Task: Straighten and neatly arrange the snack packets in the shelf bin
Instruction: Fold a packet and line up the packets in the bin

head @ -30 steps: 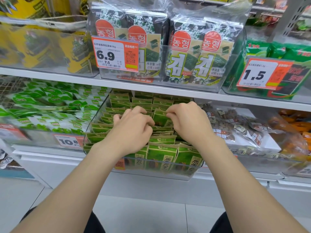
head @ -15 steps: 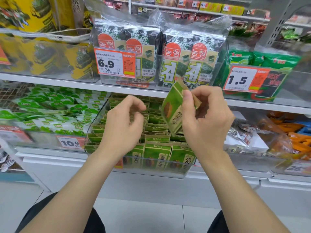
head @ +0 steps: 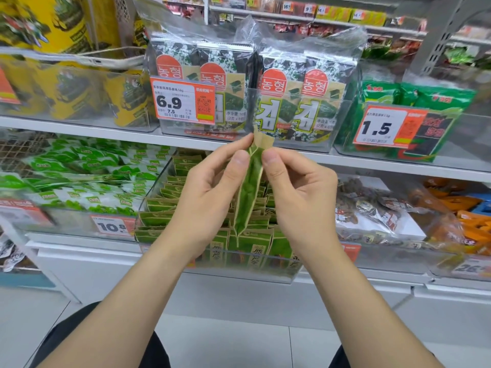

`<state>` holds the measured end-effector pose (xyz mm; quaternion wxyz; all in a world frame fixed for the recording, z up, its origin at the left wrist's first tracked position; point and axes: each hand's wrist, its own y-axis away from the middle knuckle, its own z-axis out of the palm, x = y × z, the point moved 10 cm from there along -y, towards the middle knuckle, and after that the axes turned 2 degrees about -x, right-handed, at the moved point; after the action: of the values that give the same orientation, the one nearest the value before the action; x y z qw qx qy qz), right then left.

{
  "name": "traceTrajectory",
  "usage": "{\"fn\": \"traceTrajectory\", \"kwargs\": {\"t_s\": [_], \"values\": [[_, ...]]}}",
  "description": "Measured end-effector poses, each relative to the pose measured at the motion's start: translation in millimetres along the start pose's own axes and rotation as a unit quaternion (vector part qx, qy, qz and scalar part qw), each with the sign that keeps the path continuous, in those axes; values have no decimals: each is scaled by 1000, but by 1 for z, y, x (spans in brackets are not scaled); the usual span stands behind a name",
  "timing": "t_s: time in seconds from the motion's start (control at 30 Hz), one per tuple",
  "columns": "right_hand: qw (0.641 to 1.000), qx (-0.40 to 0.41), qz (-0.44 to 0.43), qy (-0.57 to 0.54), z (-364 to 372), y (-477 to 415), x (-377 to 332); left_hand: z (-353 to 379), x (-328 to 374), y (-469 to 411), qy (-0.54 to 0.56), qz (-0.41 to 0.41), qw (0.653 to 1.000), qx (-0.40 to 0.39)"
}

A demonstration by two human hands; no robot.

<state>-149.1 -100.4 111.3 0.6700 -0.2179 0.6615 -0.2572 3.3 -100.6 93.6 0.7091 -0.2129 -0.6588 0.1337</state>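
Note:
A clear plastic shelf bin [head: 212, 272] on the lower shelf holds rows of several small green-and-tan snack packets [head: 162, 205]. One green packet [head: 249, 192] is lifted above the bin, seen edge-on and upright. My left hand [head: 210, 200] pinches its top from the left with thumb and fingers. My right hand [head: 295, 197] pinches the same packet from the right. Both hands hover over the middle of the bin and hide part of its rows.
Left of the bin lies a bin of green-and-white packets [head: 79, 181]; to the right are brown snack bags [head: 372, 208] and orange packs [head: 467, 219]. The upper shelf [head: 106, 130] carries seaweed multipacks [head: 265, 83] with price tags. White floor tiles lie below.
My right hand drew one green packet up out of the bin. My left hand left the rows and joined it, so both hands now pinch the raised packet.

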Motion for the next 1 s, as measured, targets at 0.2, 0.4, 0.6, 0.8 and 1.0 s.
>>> {"fn": "traceTrajectory", "kwargs": {"t_s": [0.2, 0.4, 0.6, 0.8, 1.0], "values": [[999, -9, 21, 38, 10, 5, 0, -8, -7, 0, 62, -23, 996, 66], [999, -9, 36, -1, 10, 5, 2, -15, -14, 0, 106, -55, 988, 98], [972, -170, 138, 87, 33, 17, 30, -21, -19, -1, 171, -75, 973, 136], [991, -63, 110, 43, 17, 10, 19, -12, -19, -3, 144, -96, 983, 67], [988, -44, 120, 82, -3, 5, 16, 8, -24, 10, 112, -142, 983, -19]]}}
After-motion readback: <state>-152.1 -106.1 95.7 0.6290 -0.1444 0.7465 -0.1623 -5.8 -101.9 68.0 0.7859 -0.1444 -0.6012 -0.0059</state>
